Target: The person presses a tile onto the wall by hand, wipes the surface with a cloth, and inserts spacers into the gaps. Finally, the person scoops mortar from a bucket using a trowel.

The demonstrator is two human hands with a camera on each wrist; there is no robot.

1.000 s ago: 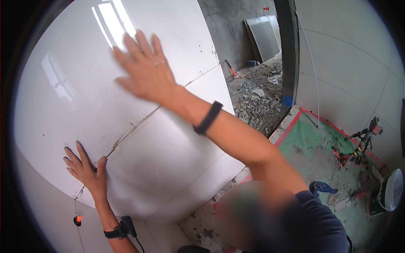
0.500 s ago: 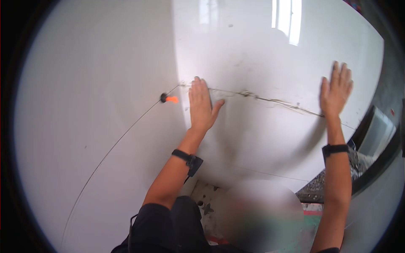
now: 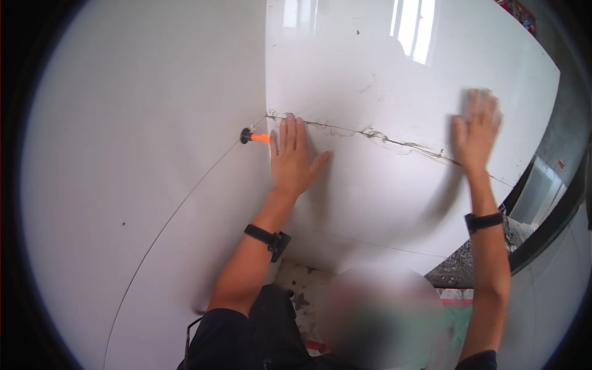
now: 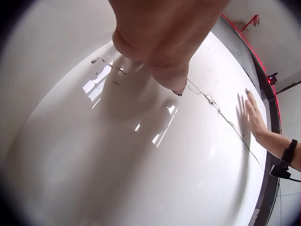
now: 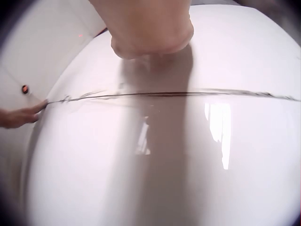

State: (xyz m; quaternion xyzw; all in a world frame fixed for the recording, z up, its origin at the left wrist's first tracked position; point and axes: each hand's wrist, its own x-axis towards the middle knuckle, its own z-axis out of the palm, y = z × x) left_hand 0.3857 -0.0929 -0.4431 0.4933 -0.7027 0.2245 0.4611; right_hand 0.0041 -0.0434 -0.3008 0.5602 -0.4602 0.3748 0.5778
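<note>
Two large glossy white wall tiles, an upper one [image 3: 345,68] and a lower one [image 3: 382,197], meet at a seam [image 3: 407,144] smeared with greyish mortar. My left hand [image 3: 292,157] lies flat by the inside corner on the lower tile, fingertips at the seam and thumb spread. Farther right, my right hand [image 3: 478,132] is spread over the upper tile just above the seam, palm toward it, near the free edge. The left wrist view also shows that right hand [image 4: 255,115] with straight fingers. Neither hand grips anything.
On the adjoining left wall, an orange-handled tile leveling spacer with a black disc [image 3: 246,135] sits on a joint, close to my left fingers. A doorway with rubble [image 3: 455,268] opens at the right. Below are a stained floor [image 3: 301,274] and green sheeting [image 3: 457,324].
The head view has swung left to the corner. My right hand has come down from higher on the upper tile to near the seam, then shifted slightly left. The left hand stays by the corner.
</note>
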